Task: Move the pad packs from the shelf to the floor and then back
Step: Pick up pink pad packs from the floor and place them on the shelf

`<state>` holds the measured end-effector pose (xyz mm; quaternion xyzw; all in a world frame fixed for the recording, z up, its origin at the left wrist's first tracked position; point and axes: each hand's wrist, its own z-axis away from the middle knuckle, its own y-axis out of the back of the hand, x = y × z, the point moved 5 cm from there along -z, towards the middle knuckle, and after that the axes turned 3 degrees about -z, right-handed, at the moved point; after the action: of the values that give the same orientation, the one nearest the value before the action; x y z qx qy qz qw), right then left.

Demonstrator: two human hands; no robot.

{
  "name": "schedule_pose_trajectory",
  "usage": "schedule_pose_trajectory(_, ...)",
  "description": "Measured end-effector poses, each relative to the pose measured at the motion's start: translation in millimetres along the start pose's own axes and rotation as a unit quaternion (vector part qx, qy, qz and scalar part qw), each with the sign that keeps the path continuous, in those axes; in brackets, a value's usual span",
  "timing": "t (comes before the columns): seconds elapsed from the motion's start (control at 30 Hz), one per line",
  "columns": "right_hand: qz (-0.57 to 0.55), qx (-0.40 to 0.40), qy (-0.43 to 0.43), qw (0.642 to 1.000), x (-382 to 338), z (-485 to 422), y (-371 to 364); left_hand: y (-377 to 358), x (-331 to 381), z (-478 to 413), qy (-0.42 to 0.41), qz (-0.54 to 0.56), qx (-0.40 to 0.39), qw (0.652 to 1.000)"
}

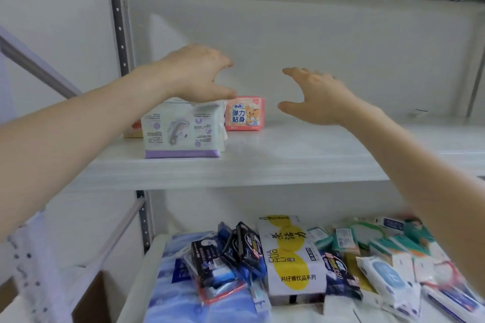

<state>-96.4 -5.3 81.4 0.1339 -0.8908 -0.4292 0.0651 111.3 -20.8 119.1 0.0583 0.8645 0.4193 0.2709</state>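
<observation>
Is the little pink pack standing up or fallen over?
Standing up. The pink pack sits on its bottom edge on the shelf, its bear picture the right way up.

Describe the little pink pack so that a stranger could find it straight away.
Look at the nearly bare white shelf, toward its left end. Behind the big white and purple pack, just right of it, stands the pink pack. It is smaller, with a cartoon bear and blue lettering on its front.

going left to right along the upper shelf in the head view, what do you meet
Sliver of a peach pack → white and purple pad pack → pink pad pack → right hand, hovering open. The left hand overlaps the white and purple pad pack, so it is left out.
</observation>
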Motion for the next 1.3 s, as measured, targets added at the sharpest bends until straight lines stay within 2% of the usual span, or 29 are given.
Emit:
schedule_pose_trajectory(0.2,0.038,0.027,-0.015,0.999,-4,88,12,7,65,73,-0.001,-0.017,0.056,0.998)
schedule_pose_trajectory(0.43,0.07,0.029,-0.019,0.997,9,190,-2,2,144,152,0.038,-0.03,0.093,0.994)
schedule_pose_trajectory(0.7,0.06,-0.013,-0.019,0.998,35,326,-32,-27,259,239,0.061,0.013,0.089,0.994)
schedule_pose_trajectory(0.9,0.043,-0.062,-0.044,0.996,47,436,-65,-77,349,300,0.032,0.044,0.039,0.998)
schedule_pose_trajectory(1.1,-0.001,-0.124,-0.093,0.988,49,558,-113,-143,430,373,0.006,0.082,-0.074,0.994)
schedule_pose_trajectory(1.3,-0.012,-0.253,-0.136,0.958,54,673,-178,-205,502,450,-0.022,0.124,-0.179,0.976)
